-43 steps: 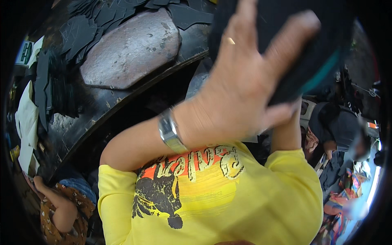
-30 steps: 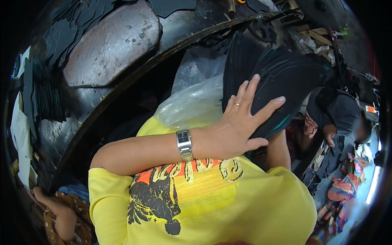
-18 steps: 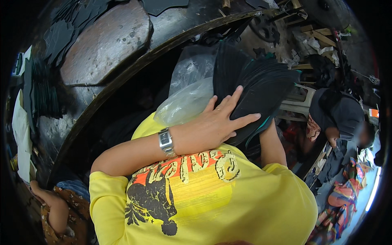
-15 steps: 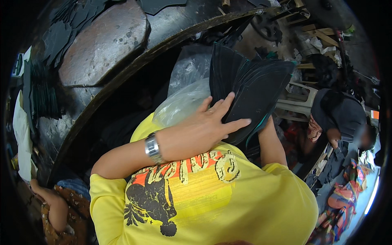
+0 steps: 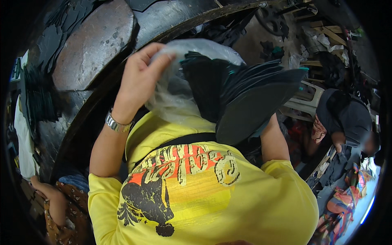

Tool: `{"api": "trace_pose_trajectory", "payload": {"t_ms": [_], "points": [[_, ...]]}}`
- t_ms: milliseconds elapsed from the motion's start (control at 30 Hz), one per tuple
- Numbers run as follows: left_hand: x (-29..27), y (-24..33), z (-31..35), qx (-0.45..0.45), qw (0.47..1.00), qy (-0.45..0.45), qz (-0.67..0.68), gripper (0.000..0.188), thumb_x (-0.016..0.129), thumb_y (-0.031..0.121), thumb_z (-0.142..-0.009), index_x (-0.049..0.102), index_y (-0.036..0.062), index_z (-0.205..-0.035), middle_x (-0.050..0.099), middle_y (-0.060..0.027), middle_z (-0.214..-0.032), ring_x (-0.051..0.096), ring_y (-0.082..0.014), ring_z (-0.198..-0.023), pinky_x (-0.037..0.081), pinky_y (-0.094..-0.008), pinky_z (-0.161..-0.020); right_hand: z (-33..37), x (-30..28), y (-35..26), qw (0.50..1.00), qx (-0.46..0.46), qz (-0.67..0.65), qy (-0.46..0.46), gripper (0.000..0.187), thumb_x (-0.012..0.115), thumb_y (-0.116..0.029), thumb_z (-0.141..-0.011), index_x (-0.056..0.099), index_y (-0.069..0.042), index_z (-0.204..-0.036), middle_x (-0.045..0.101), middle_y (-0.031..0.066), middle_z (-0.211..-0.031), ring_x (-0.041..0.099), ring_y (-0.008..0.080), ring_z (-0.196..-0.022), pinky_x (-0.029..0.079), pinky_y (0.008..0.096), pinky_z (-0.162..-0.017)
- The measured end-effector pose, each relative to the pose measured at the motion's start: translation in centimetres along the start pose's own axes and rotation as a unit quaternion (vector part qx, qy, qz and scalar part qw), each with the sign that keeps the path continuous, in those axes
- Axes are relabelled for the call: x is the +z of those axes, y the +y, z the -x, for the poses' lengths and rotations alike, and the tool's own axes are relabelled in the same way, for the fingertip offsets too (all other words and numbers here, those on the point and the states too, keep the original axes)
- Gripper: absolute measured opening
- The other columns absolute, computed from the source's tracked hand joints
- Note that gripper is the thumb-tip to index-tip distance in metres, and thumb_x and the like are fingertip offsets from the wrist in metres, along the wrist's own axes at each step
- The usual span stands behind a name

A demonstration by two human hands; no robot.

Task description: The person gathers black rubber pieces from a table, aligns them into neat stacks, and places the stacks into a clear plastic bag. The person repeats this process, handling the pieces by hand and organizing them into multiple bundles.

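Note:
A thick stack of black cut sheets (image 5: 255, 98) with green-edged pieces fans out in front of my yellow shirt. My right hand (image 5: 270, 123) holds the stack from its right side; its fingers are hidden behind the sheets. To the left, a clear plastic bag (image 5: 173, 92) bulges open around the stack's left part. My left hand (image 5: 145, 69), with a metal watch (image 5: 118, 122) on the wrist, pinches the bag's rim between thumb and fingers.
A dark curved-edge table (image 5: 163, 18) lies ahead, bearing a worn thick board (image 5: 96, 45) and several dark cut pieces (image 5: 38, 94). At right, a person (image 5: 345, 114) in dark clothes is near a pale plastic chair (image 5: 306, 100). Another person's arm (image 5: 51, 198) shows at lower left.
My left hand has left the face of the stack, moved up and left, and taken hold of the bag's rim. The bag is raised and opened wider around the stack, which has tilted.

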State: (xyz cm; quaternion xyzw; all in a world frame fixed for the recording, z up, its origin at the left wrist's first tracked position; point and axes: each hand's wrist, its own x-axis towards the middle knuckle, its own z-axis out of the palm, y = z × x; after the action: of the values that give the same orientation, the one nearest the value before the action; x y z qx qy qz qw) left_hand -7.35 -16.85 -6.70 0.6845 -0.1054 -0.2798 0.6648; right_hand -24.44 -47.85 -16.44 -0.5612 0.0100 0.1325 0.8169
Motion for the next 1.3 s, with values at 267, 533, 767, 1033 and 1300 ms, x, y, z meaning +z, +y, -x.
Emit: {"api": "trace_pose_trajectory", "payload": {"t_ms": [267,533,767,1033,1300], "points": [[0.6,2.1,0.5,-0.005,0.983,0.023,0.181,0.030,0.064,0.024,-0.096,0.069,0.0002,-0.114,0.074,-0.0037,-0.099,0.069,-0.0071,-0.081,0.053,-0.0187,-0.073,-2.4,7.4,-6.7,0.971,0.212,0.056,0.096,0.114,0.092,-0.031,-0.062,0.033,-0.001,-0.156,0.050,0.0130,-0.146,0.052,0.0237,-0.129,0.043,0.0318,-0.108],[-0.5,0.8,1.1,-0.074,0.972,0.064,0.214,0.028,0.064,0.022,-0.098,0.069,0.0006,-0.115,0.073,-0.0038,-0.097,0.068,-0.0070,-0.079,0.053,-0.0193,-0.071,-3.1,9.2,-5.5,0.924,0.148,0.287,0.204,0.087,0.085,-0.031,-0.078,0.044,0.000,-0.149,0.048,0.0151,-0.148,0.048,0.0256,-0.134,0.035,0.0349,-0.115],[0.5,-1.2,0.8,-0.039,0.981,0.034,0.188,0.024,0.060,0.021,-0.103,0.069,0.0011,-0.112,0.072,-0.0009,-0.096,0.064,-0.0040,-0.078,0.051,-0.0189,-0.070,-3.9,12.4,-7.3,0.871,-0.054,0.486,0.037,0.104,0.079,-0.054,-0.079,0.032,-0.005,-0.157,0.038,0.0271,-0.154,0.033,0.0434,-0.145,0.024,0.0472,-0.121],[-0.2,-0.7,2.5,0.001,0.982,0.011,0.186,0.019,0.063,0.011,-0.099,0.069,-0.0017,-0.111,0.070,-0.0015,-0.102,0.062,-0.0058,-0.090,0.050,-0.0227,-0.081,-5.9,13.7,-2.9,0.797,0.024,0.603,0.024,0.085,0.074,-0.044,-0.086,0.036,-0.011,-0.154,0.036,0.0239,-0.154,0.031,0.0455,-0.143,0.022,0.0592,-0.116],[1.6,1.9,6.1,0.125,0.988,-0.093,-0.016,0.018,0.064,-0.001,-0.090,0.067,-0.0032,-0.108,0.068,-0.0022,-0.094,0.060,-0.0054,-0.088,0.049,-0.0222,-0.078,-7.9,13.1,-1.5,0.710,-0.154,0.680,0.099,0.054,0.067,-0.041,-0.092,0.059,-0.011,-0.136,0.056,0.0208,-0.143,0.052,0.0435,-0.130,0.039,0.0535,-0.108]]}}
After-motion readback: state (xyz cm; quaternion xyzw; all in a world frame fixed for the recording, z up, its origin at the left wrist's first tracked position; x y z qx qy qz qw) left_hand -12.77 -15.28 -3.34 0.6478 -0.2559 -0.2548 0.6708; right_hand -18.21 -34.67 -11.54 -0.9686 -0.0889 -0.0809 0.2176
